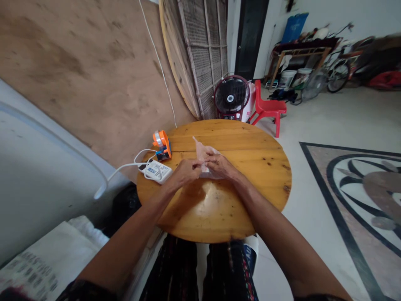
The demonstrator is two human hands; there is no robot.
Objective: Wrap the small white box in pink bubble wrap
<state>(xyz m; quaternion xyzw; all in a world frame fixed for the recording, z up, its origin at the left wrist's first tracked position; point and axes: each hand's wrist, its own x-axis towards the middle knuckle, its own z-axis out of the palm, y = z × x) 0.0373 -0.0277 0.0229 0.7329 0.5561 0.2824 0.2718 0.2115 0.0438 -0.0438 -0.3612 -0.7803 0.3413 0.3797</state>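
A crumpled, see-through pinkish-white plastic wrapping (pixel 201 149) lies at the middle of the round wooden table (pixel 213 213), one corner sticking up toward the far side. My left hand (pixel 189 170) pinches its near left part. From the other side my right hand (pixel 218 164) has its fingers bent over the same wrapping, fingertips nearly meeting those of the left. Whether anything is inside the wrapping cannot be made out, since the fingers cover its middle.
On the table's left stand an orange and blue tape dispenser (pixel 163 145) and a white power strip (pixel 156 171) with its cord. Beyond the far edge are a fan (pixel 231 95) and a red plastic chair (pixel 270 106). A brown board (pixel 109 62) leans at the left.
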